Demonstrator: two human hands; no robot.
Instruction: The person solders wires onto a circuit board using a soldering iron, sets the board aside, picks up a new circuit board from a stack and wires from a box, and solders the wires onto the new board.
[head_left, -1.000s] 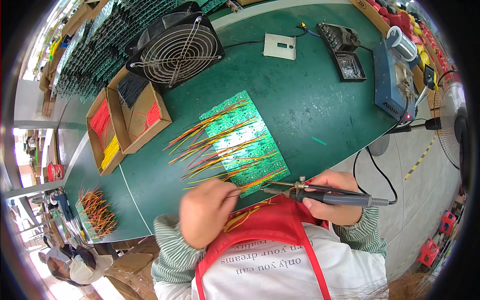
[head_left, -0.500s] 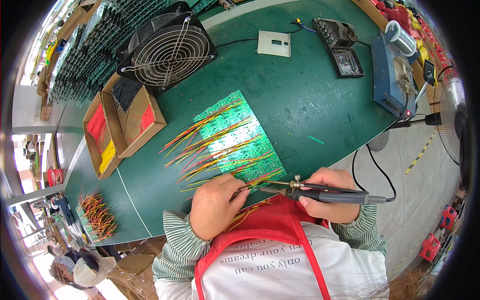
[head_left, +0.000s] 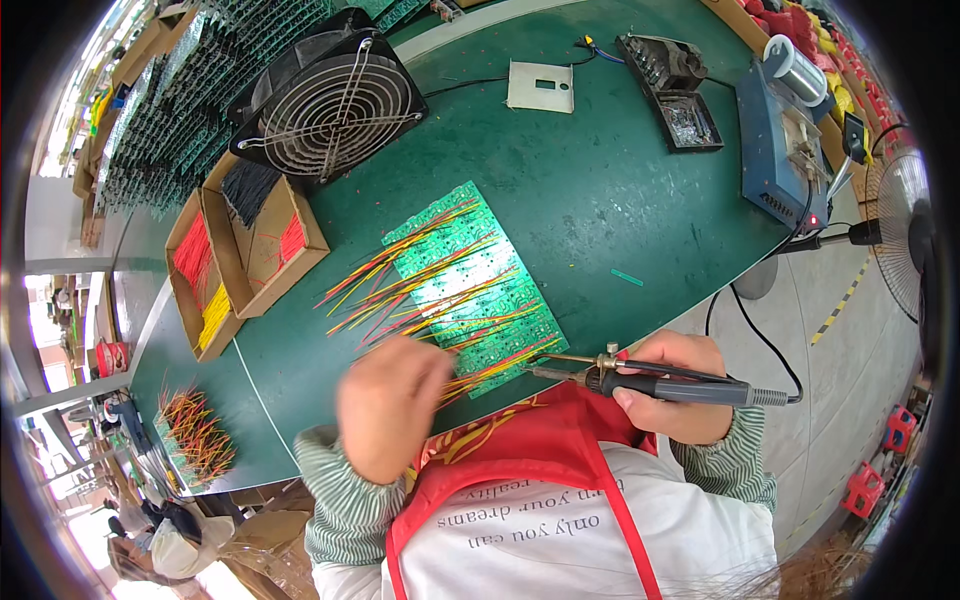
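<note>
A green circuit-board panel [head_left: 510, 305] lies on the bench in front of me. Rows of red, yellow and black wires [head_left: 400, 262] rise from it and fan out past its left edge. My right hand [head_left: 685, 392] is wrapped round a dark grey soldering iron [head_left: 660, 388], with a thin solder-feed tube clamped above it. The iron's tip points left, close to the panel's near right corner. My left hand [head_left: 390, 405] is beside the panel's near left corner, over the ends of the front wires. It is smeared by motion, and its fingers are hard to read.
A cardboard box [head_left: 245, 255] of cut wires and a black fan [head_left: 335, 105] stand at the left. A soldering station [head_left: 780, 160] with a solder spool [head_left: 797, 72] sits at the right, near an iron stand [head_left: 672, 95]. Another wired board [head_left: 195, 435] lies far left.
My left hand has pulled back to the left, away from the iron's tip, and is now blurred. The iron in my right hand has shifted slightly to the right.
</note>
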